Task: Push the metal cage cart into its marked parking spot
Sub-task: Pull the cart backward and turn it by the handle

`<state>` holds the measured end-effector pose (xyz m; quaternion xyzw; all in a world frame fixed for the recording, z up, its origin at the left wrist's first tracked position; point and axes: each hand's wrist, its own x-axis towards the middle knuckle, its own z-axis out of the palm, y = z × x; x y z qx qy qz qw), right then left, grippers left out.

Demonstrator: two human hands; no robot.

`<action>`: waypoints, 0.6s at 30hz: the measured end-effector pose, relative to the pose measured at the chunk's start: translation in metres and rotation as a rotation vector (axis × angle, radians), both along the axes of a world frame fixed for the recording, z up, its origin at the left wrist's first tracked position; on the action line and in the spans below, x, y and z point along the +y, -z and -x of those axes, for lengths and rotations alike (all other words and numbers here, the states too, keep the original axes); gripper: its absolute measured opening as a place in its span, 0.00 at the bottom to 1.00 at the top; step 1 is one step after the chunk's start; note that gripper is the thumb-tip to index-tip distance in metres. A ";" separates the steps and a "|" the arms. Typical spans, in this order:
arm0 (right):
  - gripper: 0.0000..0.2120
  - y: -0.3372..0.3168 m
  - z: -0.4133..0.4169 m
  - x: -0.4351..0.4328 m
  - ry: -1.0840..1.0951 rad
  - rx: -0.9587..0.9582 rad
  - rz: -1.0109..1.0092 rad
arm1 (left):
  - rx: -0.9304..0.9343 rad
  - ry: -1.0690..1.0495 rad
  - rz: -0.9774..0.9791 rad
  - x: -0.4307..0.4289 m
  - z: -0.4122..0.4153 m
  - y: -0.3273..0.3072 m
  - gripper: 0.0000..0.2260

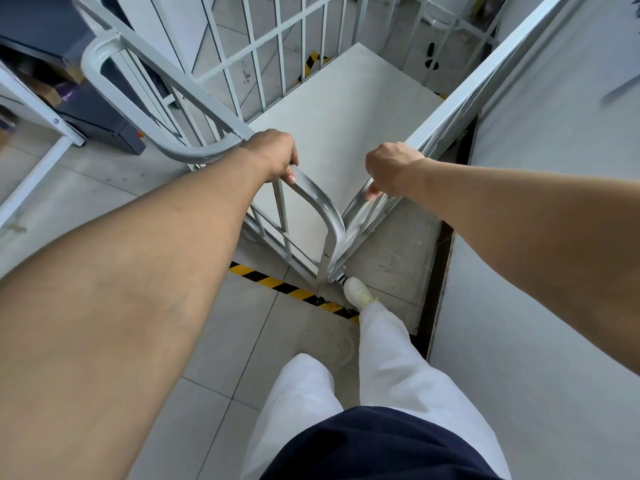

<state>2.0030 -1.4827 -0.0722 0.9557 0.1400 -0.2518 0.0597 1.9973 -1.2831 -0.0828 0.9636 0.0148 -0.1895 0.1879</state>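
The metal cage cart (322, 209) stands right in front of me, silver-grey bars around a pale flat deck (346, 109). My left hand (273, 152) grips the top rail on the cart's left side. On the right side's top rail, my right hand (391, 168) is closed around the bar. The two rails meet at the near corner post between my hands. Yellow-and-black floor tape (277, 284) runs under the cart's near corner, and another piece of that tape (311, 64) shows through the bars at the far side. My white shoe (358, 292) touches the floor by the corner post.
A white wall (554, 237) runs close along the cart's right side, with a dark gap at its base. At the left stand a dark blue cabinet (100, 116) and a white shelf frame (38, 109). More cage bars and clutter lie beyond the cart.
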 end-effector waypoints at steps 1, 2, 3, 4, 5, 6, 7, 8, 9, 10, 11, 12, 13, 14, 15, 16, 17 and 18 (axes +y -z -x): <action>0.20 0.000 -0.001 -0.001 0.000 0.002 -0.001 | 0.004 0.004 -0.001 0.000 -0.002 0.000 0.17; 0.20 0.000 -0.002 -0.001 -0.001 0.005 -0.002 | 0.008 0.007 0.000 -0.001 -0.003 0.000 0.17; 0.20 -0.001 -0.003 -0.002 -0.008 0.006 -0.001 | 0.011 0.003 0.002 -0.001 -0.004 0.001 0.17; 0.20 -0.001 -0.003 -0.002 -0.020 0.005 0.004 | 0.011 -0.003 0.002 -0.001 -0.004 0.001 0.17; 0.21 -0.002 -0.004 -0.002 -0.031 0.004 0.008 | 0.011 -0.008 0.002 -0.001 -0.004 0.001 0.17; 0.21 -0.002 -0.005 -0.003 -0.043 0.002 0.011 | 0.009 -0.011 0.003 0.000 -0.005 0.002 0.17; 0.22 -0.002 -0.006 -0.003 -0.055 0.002 0.014 | 0.008 -0.016 0.004 0.000 -0.005 0.003 0.17; 0.22 -0.002 -0.007 -0.004 -0.067 0.002 0.018 | 0.009 -0.020 0.005 -0.001 -0.004 0.004 0.18; 0.22 -0.002 -0.008 -0.004 -0.077 0.001 0.021 | 0.011 -0.022 0.005 -0.001 -0.004 0.005 0.18; 0.22 -0.001 -0.008 -0.005 -0.089 0.001 0.022 | 0.014 -0.023 0.005 -0.001 -0.004 0.006 0.18; 0.21 -0.001 -0.009 -0.006 -0.101 0.002 0.024 | 0.019 -0.022 -0.001 -0.001 -0.004 0.006 0.18; 0.21 -0.001 -0.010 -0.007 -0.113 0.004 0.026 | 0.021 -0.021 -0.009 -0.001 -0.005 0.005 0.18; 0.21 -0.001 -0.011 -0.007 -0.128 0.006 0.026 | 0.024 -0.022 -0.018 0.000 -0.005 0.005 0.18; 0.20 0.000 -0.011 -0.007 -0.143 0.008 0.028 | 0.024 -0.021 -0.025 0.000 -0.005 0.004 0.19; 0.20 0.000 -0.012 -0.008 -0.159 0.009 0.030 | 0.022 -0.021 -0.029 -0.001 -0.005 0.004 0.20; 0.20 0.000 -0.013 -0.009 -0.176 0.009 0.033 | 0.020 -0.024 -0.031 -0.002 -0.005 0.003 0.20; 0.20 0.000 -0.013 -0.010 -0.191 0.008 0.036 | 0.019 -0.029 -0.032 -0.004 -0.004 0.003 0.20; 0.20 0.001 -0.014 -0.011 -0.205 0.004 0.037 | 0.020 -0.032 -0.031 -0.005 -0.005 0.002 0.20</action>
